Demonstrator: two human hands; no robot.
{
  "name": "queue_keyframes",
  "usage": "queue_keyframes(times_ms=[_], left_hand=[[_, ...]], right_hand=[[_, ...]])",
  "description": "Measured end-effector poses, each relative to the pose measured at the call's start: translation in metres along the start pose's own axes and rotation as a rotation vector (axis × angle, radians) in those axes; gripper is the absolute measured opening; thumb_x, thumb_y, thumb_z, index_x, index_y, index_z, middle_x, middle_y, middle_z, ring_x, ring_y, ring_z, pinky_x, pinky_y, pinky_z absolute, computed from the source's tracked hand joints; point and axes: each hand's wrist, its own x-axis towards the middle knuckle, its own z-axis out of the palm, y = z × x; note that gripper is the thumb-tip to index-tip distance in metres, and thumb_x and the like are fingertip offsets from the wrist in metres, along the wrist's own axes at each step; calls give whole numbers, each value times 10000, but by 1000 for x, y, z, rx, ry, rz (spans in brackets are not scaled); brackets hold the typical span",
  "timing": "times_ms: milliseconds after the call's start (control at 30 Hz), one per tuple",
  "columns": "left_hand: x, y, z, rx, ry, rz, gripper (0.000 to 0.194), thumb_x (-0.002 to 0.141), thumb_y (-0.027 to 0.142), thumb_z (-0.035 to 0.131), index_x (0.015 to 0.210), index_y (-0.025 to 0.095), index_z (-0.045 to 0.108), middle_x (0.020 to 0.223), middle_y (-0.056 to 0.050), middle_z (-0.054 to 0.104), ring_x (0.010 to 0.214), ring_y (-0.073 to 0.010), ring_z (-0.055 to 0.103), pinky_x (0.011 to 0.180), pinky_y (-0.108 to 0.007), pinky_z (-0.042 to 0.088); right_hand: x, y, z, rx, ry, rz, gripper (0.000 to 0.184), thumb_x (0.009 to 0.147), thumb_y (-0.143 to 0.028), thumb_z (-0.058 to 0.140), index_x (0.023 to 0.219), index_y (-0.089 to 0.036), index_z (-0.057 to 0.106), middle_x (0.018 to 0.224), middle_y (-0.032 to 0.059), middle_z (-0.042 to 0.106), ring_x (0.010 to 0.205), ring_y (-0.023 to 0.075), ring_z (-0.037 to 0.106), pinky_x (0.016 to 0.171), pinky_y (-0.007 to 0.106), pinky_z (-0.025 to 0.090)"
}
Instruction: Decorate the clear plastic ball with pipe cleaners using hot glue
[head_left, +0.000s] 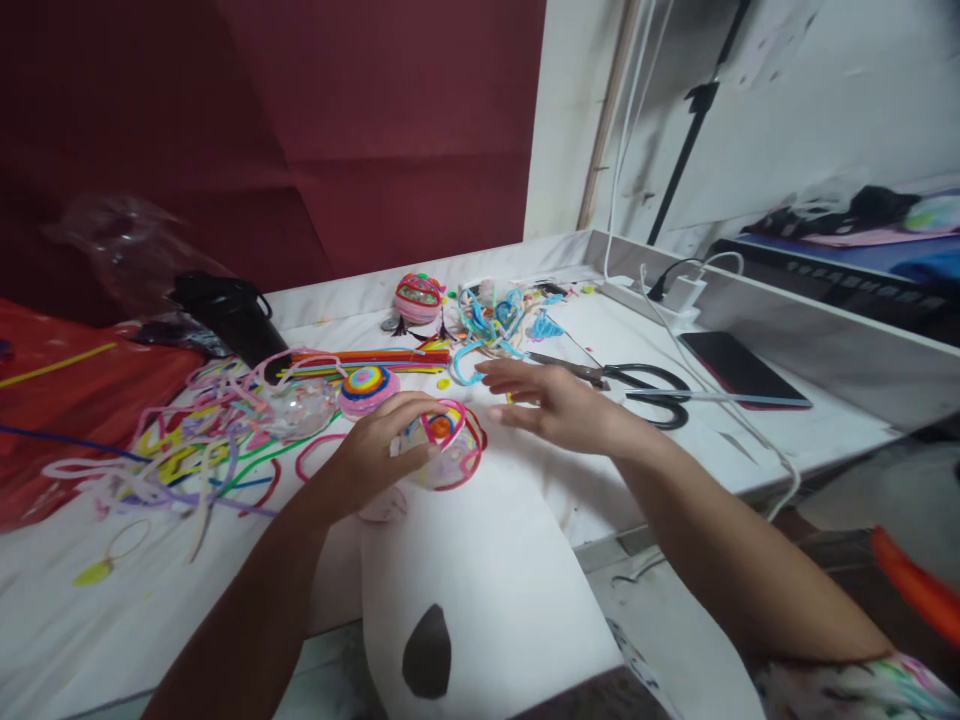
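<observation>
My left hand [379, 445] grips a clear plastic ball [454, 465] from its left side, thumb and fingers curled on it. Pink and red fuzzy strips run over the ball, and an orange and blue patch shows near its top. To the right of the ball, my right hand [559, 405] is held apart from it with fingers stretched out and nothing visible in them. Just behind my left hand lies a ball wound with coloured rings [367, 388]. A pair of black-handled scissors [637, 385] lies beyond my right hand. White paper [480, 570] hangs over the table's front edge.
Loose fuzzy strips [202, 450] and another clear ball [300, 408] lie on the left. A black bottle [232, 315], a decorated ball [418, 298] and blue strips [495, 315] stand farther back. On the right are a phone [742, 370], white cables and a power strip [652, 300].
</observation>
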Motion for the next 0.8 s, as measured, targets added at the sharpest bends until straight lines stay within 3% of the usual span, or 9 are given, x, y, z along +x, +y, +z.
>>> queue_keyframes(times_ms=[133,267,533,667,800], left_hand=[[1,1,-1,-32,-1,-23,417,885,454,531,1242,245,588,1329,-73,587,1212,-250,547,1018,-378,454],[3,2,-1,-40,25,-55,401,866,435,555,1218,247,602,1291,-59,614,1176,-239,569,1005,-357,455],[8,-1,0,-39,34,-115,472,843,511,556,1239,255,581,1278,-68,618,1141,-265,587,928,-357,496],[9,1,1,-23,40,-171,539,819,554,556,1257,240,571,1284,-83,609,1152,-291,580,957,-398,478],[11,3,2,-18,41,-183,562,805,576,560,1259,246,568,1294,-81,605,1167,-296,573,969,-406,471]], right_hand=[[-38,-7,-30,-273,226,-14,384,885,-371,604,1238,-223,640,1250,121,663,1068,300,657,840,439,571],[-75,8,-47,-493,312,42,360,908,-342,538,1214,-190,649,1167,142,693,993,312,682,781,437,568],[-115,46,-46,-821,249,232,303,906,-261,541,1169,-167,657,1167,166,669,1039,320,652,853,445,527],[-113,43,-42,-848,184,385,358,900,-299,562,1226,-160,609,1213,179,640,1063,327,635,849,431,508],[-99,40,-36,-759,210,616,465,892,-382,559,1273,-116,541,1187,195,660,1003,327,661,753,378,487]])
